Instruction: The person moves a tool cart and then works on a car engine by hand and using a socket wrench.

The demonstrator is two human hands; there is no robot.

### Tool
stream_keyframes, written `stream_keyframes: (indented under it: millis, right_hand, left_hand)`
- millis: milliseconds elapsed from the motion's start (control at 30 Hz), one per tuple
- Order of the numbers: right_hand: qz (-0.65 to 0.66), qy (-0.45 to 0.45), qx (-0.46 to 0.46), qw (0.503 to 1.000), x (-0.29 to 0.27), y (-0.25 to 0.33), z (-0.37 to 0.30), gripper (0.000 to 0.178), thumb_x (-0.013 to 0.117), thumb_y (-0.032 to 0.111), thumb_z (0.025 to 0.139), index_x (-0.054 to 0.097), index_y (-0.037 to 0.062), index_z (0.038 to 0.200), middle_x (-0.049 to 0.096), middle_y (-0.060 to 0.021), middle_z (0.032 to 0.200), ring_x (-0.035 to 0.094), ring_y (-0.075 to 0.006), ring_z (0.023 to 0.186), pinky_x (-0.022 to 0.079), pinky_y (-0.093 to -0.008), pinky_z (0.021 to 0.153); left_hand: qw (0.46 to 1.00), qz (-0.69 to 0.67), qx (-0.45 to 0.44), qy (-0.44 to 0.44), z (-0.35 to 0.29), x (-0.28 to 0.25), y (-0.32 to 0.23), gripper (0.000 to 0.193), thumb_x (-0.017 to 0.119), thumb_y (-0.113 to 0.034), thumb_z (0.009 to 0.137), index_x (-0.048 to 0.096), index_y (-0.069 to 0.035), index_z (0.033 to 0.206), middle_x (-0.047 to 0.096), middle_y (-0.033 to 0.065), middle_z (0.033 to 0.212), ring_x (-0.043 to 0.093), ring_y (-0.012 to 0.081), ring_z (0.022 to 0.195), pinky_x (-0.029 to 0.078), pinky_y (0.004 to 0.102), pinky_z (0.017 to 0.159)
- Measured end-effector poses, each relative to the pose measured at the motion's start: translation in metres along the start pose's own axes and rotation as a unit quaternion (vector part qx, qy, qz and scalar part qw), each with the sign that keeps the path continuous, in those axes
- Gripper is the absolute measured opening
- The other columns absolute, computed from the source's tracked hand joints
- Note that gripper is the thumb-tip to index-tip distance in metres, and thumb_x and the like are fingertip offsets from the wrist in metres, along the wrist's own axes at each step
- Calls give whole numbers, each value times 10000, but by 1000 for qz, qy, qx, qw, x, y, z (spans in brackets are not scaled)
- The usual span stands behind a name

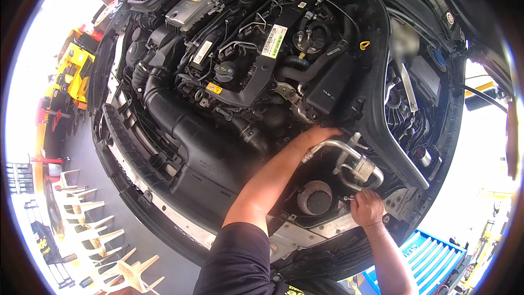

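Note:
My left arm reaches across the open engine bay. My left hand (323, 132) goes down beside a black plastic box (328, 84), and its fingers are hidden in the gap there. Just right of that wrist runs a bent silver metal pipe (334, 143) with a cylindrical fitting (362, 169). Near the front corner of the bay, my right hand (367, 207) is closed, its fingers curled. A small shiny metal end (348, 198) shows at its fingertips, too small to name. Between the two arms sits a round housing with a dark cap (316, 200).
A wide black air duct (180, 120) lies left of my left arm, and the engine cover (240, 71) is beyond it. The metal front crossmember (327, 227) runs beneath my arms. Beige chairs (93, 229) stand at left; a blue slatted rack (431, 262) is lower right.

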State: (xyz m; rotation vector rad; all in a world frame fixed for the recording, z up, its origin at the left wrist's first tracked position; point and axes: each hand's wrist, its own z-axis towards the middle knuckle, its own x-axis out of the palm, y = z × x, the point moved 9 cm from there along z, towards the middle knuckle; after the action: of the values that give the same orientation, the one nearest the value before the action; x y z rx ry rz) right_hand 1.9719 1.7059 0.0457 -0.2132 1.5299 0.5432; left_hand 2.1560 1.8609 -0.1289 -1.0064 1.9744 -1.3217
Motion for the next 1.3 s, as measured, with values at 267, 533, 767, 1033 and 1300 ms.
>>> stream_keyframes:
  millis: [267,533,767,1033,1300]
  right_hand:
    - [-9,17,-1,1000,5,-3,1,152,696,192,786,614,66,776,625,-95,830,644,-301,804,516,-428,702]
    - [-18,-11,-10,1000,2,-4,0,146,701,196,784,617,77,779,633,-87,829,656,-287,806,523,-411,710]
    - [-17,1,-5,1000,3,-6,-3,151,707,194,781,606,82,768,651,-81,852,660,-282,812,524,-408,712]
    - [-4,-1,0,1000,1,-3,0,152,704,198,811,614,82,774,652,-81,830,662,-283,788,527,-403,704]
    - [-24,8,9,1000,-2,-10,-3,166,714,214,809,612,88,774,634,-74,803,662,-272,767,532,-396,690]
  left_hand:
    - [993,120,17,3,-6,-1,-5,379,551,-366,1001,668,-267,1348,596,90,1453,542,256,1342,366,361,1164]
    - [998,-37,-42,8,-11,-5,-2,461,602,-499,940,699,-232,1303,669,98,1346,589,231,1250,408,354,1098]
    - [992,-65,-107,-11,-23,-1,-17,523,612,-533,922,681,-221,1337,653,121,1369,595,255,1242,411,345,1095]
    - [999,-21,-41,-3,-7,-5,7,377,581,-352,986,707,-182,1298,656,38,1372,580,204,1259,392,334,1114]
    - [991,-103,-91,-1,-4,7,-2,407,618,-375,975,725,-122,1275,685,53,1314,587,170,1225,404,312,1093]
